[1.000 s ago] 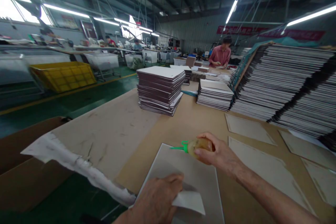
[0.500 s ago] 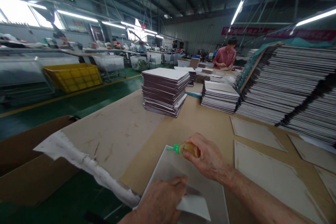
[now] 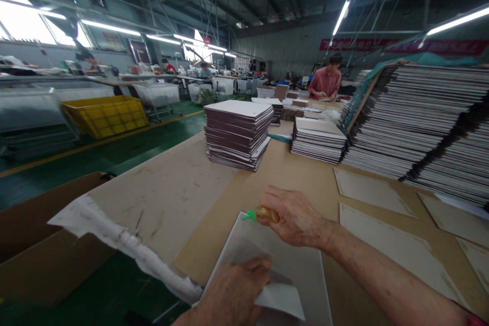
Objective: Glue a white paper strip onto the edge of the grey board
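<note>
Tabletop [image 3: 183, 188] runs away from the near-left corner, brown board over most of it. Big slanted stacks [image 3: 420, 122] fill the far-right side; two smaller stacks [image 3: 237, 132] sit mid-tabletop toward the far edge. Loose flat sheets [image 3: 385, 254] lie along the right side.

At the near edge, w/ one corner pointing away up the tabletop, lies the grey board [image 3: 282, 260]. Its long axis runs roughly near-to-far, leaning a bit left.

Left hand [image 3: 233, 293] is pressed down on the board's near part, fingers curled over a white flap [image 3: 280, 298], pinning it. Right hand [image 3: 294, 216] is closed round a small amber bottle [image 3: 266, 214]; its green nozzle [image 3: 250, 215] points left, tip just about at the board's far corner — touching or not, can't tell.

So the bottle lies crosswise to the board, at its far end, and the right hand is the nearer one to that corner; the left hand is near-side, well behind it.

A person in pink [image 3: 325, 81] works at the far end, apart.
</note>
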